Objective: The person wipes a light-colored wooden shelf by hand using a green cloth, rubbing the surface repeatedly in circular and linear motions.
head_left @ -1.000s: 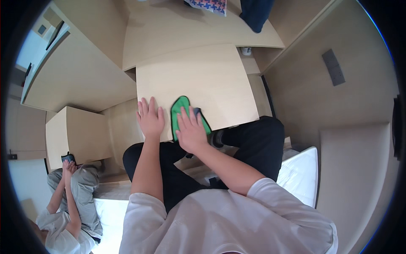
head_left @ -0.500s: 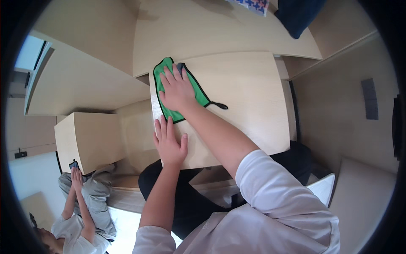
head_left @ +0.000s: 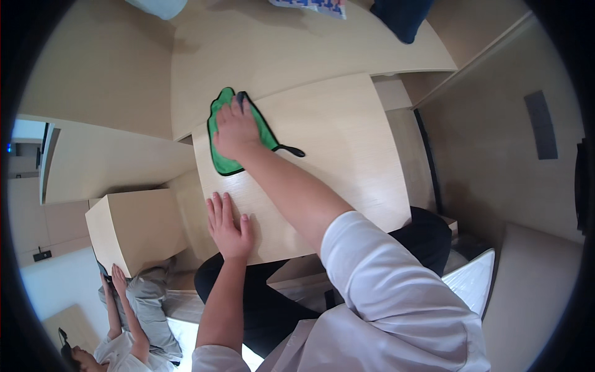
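Pale wood-grain panels fill the view: a small rectangular tabletop (head_left: 328,155) sits in the centre of the frame, with a wider curved shelf or desk surface (head_left: 279,49) beyond it toward the top. Right hand (head_left: 234,129) lies flat, palm down, on a green microfibre cloth (head_left: 218,155) with black edging at the upper left corner of the tabletop; fingers extended and close together, tips reaching the cloth's far edge. A black loop tag (head_left: 291,149) trails from the cloth's right side onto bare wood. Left hand (head_left: 228,226) rests palm down near the tabletop's lower left edge, fingers straight and pressed together, thumb out to the right, holding nothing. Versus 0.5 s ago: cloth and right hand sit further toward the far left corner of the tabletop, right arm more extended; left hand in about the same spot on the near edge. Versus 1.0 s ago: cloth was then at the near edge, close to the body, both hands side by side. Lower left of frame: another person (head_left: 133,316) in grey, both hands raised. Dark blue object (head_left: 401,15) at top edge, partly cut off.
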### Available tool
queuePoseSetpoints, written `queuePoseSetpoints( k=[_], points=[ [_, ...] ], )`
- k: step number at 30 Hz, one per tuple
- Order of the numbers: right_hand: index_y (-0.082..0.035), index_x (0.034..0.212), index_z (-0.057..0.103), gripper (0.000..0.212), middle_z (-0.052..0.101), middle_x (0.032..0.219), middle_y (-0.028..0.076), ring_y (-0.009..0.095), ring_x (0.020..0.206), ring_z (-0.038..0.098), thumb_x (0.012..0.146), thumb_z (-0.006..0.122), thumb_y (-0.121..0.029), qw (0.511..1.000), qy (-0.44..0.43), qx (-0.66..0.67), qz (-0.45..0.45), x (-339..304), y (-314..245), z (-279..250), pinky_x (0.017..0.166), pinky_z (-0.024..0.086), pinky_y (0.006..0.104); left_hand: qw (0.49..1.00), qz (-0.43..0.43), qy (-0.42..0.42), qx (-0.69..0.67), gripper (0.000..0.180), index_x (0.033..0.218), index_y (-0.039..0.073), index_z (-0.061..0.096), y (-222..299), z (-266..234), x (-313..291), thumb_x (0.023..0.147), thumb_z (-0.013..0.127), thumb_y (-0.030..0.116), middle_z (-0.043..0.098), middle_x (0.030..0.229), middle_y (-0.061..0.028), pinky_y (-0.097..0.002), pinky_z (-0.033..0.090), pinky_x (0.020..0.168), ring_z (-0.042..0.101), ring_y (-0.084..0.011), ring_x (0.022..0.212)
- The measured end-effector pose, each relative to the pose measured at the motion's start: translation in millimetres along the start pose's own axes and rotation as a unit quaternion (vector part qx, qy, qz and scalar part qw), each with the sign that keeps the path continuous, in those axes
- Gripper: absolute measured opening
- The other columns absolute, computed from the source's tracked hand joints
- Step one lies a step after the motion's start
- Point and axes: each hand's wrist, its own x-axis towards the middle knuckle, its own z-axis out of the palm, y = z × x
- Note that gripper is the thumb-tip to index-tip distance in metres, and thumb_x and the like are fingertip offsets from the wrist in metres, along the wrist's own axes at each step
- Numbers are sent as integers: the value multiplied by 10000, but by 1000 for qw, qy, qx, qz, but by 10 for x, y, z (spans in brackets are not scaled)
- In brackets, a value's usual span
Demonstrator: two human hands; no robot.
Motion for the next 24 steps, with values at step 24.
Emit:
queuePoseSetpoints(
  k=[24],
  points=[
    [99, 1504, 519, 719, 426, 1655, 238, 415, 1565, 367, 942, 688, -316, 986, 72, -129, 80, -2067, 2155, -1433, 1303, 300, 548, 999, -19, -4, 41, 695, 1660, 98, 430, 56, -67, -55, 1045, 579, 386, 350, 1751, -182, -588, 223, 1295, 249, -404, 1647]
  ],
)
